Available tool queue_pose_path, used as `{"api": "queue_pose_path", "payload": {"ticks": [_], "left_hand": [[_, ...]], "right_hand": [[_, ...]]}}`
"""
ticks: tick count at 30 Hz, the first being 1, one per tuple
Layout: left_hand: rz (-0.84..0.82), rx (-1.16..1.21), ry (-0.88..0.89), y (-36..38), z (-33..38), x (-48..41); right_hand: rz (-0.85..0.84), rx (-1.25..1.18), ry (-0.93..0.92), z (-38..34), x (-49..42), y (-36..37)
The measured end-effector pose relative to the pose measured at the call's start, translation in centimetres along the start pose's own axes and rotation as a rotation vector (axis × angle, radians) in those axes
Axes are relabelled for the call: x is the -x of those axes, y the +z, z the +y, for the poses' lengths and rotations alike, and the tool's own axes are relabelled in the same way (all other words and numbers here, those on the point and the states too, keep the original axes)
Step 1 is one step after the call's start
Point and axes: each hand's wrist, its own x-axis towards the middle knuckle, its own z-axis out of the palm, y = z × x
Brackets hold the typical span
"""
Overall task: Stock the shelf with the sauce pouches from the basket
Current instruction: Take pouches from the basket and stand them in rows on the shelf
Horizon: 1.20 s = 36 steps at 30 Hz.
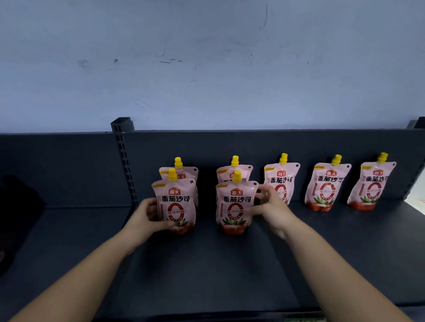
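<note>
Head view: two bare forearms reach over the dark shelf (212, 271). Just right of the slotted post (124, 165), the left hand (145, 218) curls thumb and fingers round a standing pink pouch (175, 207). Farther right of the post, the right hand (270, 207) grips a second pouch (234, 206) by its right edge. Labels read 海天, 番茄沙司 and a big red 0. Behind, five yellow-capped back pouches (328, 186) line the back panel (59, 169), running rightward from the post.
</note>
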Motion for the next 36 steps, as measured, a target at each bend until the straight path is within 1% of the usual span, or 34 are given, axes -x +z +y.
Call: {"api": "queue_pose_path", "payload": {"ticks": [3, 6, 7, 9, 11, 13, 15, 18, 21, 24, 27, 31, 33, 36], "left_hand": [[0.009, 0.01, 0.033, -1.1, 1.0, 0.9], [0.062, -0.063, 0.069, -2.5, 1.7, 2.3], [0.087, -0.082, 0.08, -3.2, 1.8, 3.1], [0.145, -0.104, 0.093, -4.7, 1.7, 4.8], [0.239, -0.129, 0.093, -6.5, 1.3, 7.3], [0.337, -0.152, 0.096, -8.2, 0.8, 10.1], [0.449, -0.17, 0.085, -10.4, -0.1, 13.9], [0.572, -0.212, 0.038, -14.1, -1.7, 20.2], [0.734, -0.22, -0.012, -18.5, -3.9, 27.7], [0.872, -0.177, -0.112, -22.3, -6.6, 35.5], [0.976, -0.15, -0.198, -25.7, -9.8, 43.3], [1.044, -0.181, -0.31, -30.0, -13.1, 51.9], [1.059, -0.222, -0.382, -32.0, -14.5, 55.3], [1.077, -0.247, -0.486, -34.4, -16.9, 59.6]], "right_hand": [[0.066, 0.053, -0.146, -3.2, 0.5, -0.1], [0.11, 0.167, -0.461, -6.2, 1.9, 2.1], [0.076, 0.207, -0.568, -7.0, 2.6, 3.4], [-0.049, 0.287, -0.714, -8.2, 4.0, 6.8], [-0.205, 0.339, -0.803, -8.4, 5.4, 11.1], [-0.353, 0.38, -0.853, -7.8, 6.7, 15.9], [-0.515, 0.423, -0.855, -6.6, 8.5, 20.9], [-0.789, 0.477, -0.733, -4.0, 11.6, 27.6], [-0.975, 0.515, -0.714, -1.6, 15.3, 34.2], [-1.091, 0.548, -0.733, 0.5, 19.6, 40.7], [-1.205, 0.575, -0.734, 2.7, 24.8, 47.6], [-1.363, 0.59, -0.701, 5.2, 31.4, 56.0], [-1.401, 0.58, -0.692, 6.4, 34.0, 59.6], [-1.455, 0.561, -0.628, 8.8, 37.5, 64.3]]}}
